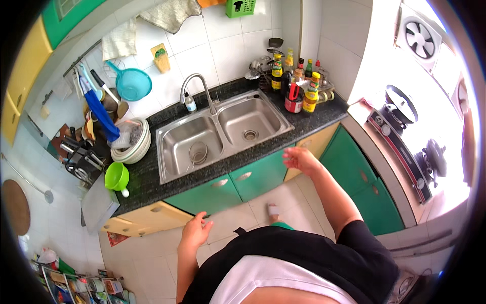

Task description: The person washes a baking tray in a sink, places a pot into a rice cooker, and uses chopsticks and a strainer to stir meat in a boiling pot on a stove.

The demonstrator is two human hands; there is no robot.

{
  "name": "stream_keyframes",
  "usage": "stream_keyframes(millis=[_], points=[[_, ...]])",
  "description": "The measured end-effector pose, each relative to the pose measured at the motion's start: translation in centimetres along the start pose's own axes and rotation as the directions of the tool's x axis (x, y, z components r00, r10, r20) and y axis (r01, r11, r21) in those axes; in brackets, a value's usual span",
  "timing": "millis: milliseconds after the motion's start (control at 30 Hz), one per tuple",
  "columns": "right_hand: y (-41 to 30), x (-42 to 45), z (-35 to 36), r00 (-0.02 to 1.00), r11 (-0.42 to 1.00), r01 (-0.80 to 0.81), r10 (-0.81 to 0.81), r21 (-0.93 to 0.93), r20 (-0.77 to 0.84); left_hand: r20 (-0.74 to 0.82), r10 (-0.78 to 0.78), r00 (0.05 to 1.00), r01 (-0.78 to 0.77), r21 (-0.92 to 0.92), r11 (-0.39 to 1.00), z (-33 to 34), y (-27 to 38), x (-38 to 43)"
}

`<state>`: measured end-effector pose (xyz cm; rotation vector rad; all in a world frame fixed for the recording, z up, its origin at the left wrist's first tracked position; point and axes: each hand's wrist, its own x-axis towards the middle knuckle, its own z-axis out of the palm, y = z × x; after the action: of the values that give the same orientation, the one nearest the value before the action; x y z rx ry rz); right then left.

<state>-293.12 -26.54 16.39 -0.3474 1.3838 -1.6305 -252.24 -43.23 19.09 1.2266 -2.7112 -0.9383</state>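
My left hand [195,231] hangs low before the yellow and green base cabinets, its thumb and fingers apart and nothing in it. Farther forward, my right hand [302,160] is raised near the front edge of the black granite countertop [224,161], fingers loosely bent and holding nothing. Ahead lies a double-bowl stainless steel sink [224,146]. A clear round object [198,152], perhaps a glass or a strainer, sits in its left bowl. Between the bowls rises a curved faucet [197,76], with a pump bottle [190,103] standing beside it.
Sauce bottles [311,95] and a red-handled jug [294,99] crowd the right corner. A gas stove [398,152] with a lidded pan [401,102] is at right. Stacked basins [131,146], a green dipper [117,176] and a knife block [85,157] stand left. A loaded rack [83,285] is lower left.
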Motion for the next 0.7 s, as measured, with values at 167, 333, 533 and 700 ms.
stream_keyframes(millis=[167,333,533,700], points=[[-8.8,18.0,0.2,0.993,0.979,0.03,-0.051,0.202,0.102,-0.037,-0.097,0.995,0.092,-0.106,0.99,0.9,0.6,4.0],[-13.8,35.1,-0.3,0.998,0.925,-0.05,0.064,0.378,-0.026,-0.098,-0.351,0.931,0.333,-0.164,0.929,0.7,3.1,6.7],[-15.1,46.6,-0.7,0.952,0.841,-0.068,0.216,0.537,-0.218,-0.07,-0.57,0.819,0.559,-0.124,0.82,-0.5,7.8,10.2],[-15.8,47.8,0.3,0.96,0.813,0.028,0.142,0.582,-0.243,-0.007,-0.606,0.796,0.603,-0.076,0.794,-0.8,8.2,12.6]])
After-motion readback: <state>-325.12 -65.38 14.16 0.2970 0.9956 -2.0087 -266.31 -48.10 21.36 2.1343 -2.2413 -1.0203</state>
